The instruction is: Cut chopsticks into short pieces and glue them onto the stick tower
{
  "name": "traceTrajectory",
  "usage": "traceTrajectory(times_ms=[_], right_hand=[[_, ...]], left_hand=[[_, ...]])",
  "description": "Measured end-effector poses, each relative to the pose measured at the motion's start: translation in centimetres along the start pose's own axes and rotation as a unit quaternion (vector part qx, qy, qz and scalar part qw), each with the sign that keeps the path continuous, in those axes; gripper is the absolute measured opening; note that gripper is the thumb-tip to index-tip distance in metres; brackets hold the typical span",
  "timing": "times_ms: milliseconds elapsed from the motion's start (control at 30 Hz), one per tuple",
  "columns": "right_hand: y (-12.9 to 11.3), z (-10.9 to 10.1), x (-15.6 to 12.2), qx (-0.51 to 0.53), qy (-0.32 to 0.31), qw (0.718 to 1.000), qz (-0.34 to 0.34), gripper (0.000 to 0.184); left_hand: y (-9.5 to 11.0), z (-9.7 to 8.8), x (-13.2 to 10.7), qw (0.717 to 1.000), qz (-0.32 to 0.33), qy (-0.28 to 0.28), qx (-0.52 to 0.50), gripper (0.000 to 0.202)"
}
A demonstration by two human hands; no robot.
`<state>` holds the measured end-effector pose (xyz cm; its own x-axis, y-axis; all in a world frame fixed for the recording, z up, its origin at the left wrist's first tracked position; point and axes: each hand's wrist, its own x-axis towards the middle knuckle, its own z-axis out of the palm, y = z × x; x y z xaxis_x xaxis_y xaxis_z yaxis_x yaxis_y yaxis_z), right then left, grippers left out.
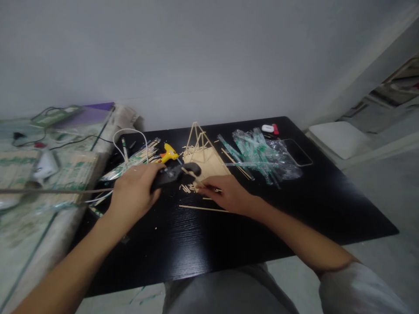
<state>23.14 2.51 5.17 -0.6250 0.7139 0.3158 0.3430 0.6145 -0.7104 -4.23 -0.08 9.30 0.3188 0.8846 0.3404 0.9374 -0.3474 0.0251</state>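
Observation:
My left hand [135,189] is closed around the handles of a black cutting tool [178,171], whose jaws bite a thin wooden stick [192,174]. My right hand [225,192] pinches that stick near its lower end, fingers pressed together. Just behind stands a stick frame shaped like a pyramid [198,139] on a tan board [209,163]. Short cut stick pieces [186,188] lie under the tool, and a long stick [201,208] lies in front of my right hand.
A yellow glue gun [169,153] lies behind the tool, with a white cable [126,133]. Clear plastic wrappers [262,155] are piled at the right on the black table [229,244]. A white and red item [270,128] sits at the far edge. Clutter covers the surface at the left.

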Motion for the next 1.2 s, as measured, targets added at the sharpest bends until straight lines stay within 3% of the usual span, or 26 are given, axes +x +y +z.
traceTrajectory(times_ms=[133,200,333,467,733,867,967,1033,1100,1200], right_hand=[[1.2,-3.0,-1.0,-0.062,-0.056,0.996,0.034,0.019],[2.4,-3.7,-1.8,-0.085,-0.072,0.992,0.054,0.012],[3.7,-3.3,-2.8,-0.125,-0.094,0.979,0.128,0.005],[3.3,-2.0,-3.2,-0.117,-0.111,0.971,0.175,0.003],[3.8,0.9,-4.4,-0.145,-0.155,0.972,0.102,0.008],[3.8,1.1,-4.6,-0.129,-0.09,0.983,0.097,0.012],[2.5,0.1,-3.8,-0.02,0.008,0.99,0.142,0.019],[1.1,-0.5,-2.9,0.099,0.035,0.978,0.181,0.024],[-0.2,-0.5,-1.9,0.221,0.022,0.954,0.2,0.025],[-1.4,0.3,-0.8,0.311,0.015,0.923,0.227,0.024]], left_hand=[[0.3,1.0,0.1,0.978,-0.09,0.108,-0.155,0.024],[0.8,1.9,0.0,0.96,-0.118,0.126,-0.22,0.015],[2.3,4.2,-0.5,0.935,-0.151,0.062,-0.316,0.023],[3.2,5.8,-1.3,0.922,-0.17,-0.009,-0.347,0.031],[2.8,7.3,-2.4,0.857,-0.15,-0.084,-0.485,0.051],[3.1,7.4,-2.4,0.869,-0.141,-0.104,-0.462,0.05],[3.5,7.1,-2.3,0.897,-0.105,-0.107,-0.416,0.046],[3.8,7.1,-2.3,0.911,-0.083,-0.109,-0.39,0.045],[3.9,7.1,-2.3,0.918,-0.074,-0.113,-0.373,0.043],[3.9,7.2,-2.5,0.927,-0.078,-0.115,-0.349,0.039]])
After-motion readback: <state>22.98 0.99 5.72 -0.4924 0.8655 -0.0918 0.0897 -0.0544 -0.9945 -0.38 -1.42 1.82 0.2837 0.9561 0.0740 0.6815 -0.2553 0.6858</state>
